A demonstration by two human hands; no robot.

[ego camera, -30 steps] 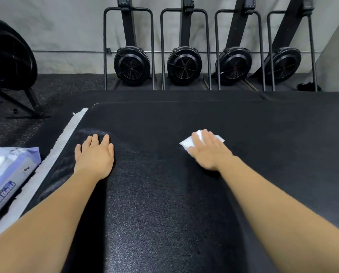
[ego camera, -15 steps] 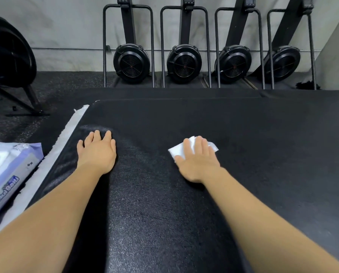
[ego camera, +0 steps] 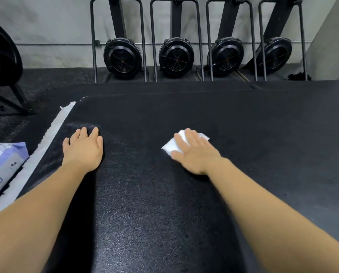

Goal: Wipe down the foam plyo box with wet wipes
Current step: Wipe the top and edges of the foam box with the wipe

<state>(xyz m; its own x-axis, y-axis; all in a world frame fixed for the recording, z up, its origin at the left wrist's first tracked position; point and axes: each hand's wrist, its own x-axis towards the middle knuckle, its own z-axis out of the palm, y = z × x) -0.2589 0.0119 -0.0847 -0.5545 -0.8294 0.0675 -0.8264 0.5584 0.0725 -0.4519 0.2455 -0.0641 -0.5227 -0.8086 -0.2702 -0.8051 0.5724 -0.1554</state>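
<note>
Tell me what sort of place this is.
Probably a gym: four rowing machines stand upright against the wall, speckled rubber flooring lies beneath, and a black foam plyo box fills the foreground.

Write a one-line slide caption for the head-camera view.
Wiping the black foam plyo box: the right hand presses a white wet wipe flat, the left hand rests open on top.

Wipe [ego camera: 169,148] on foam box [ego camera: 155,213]
</note>
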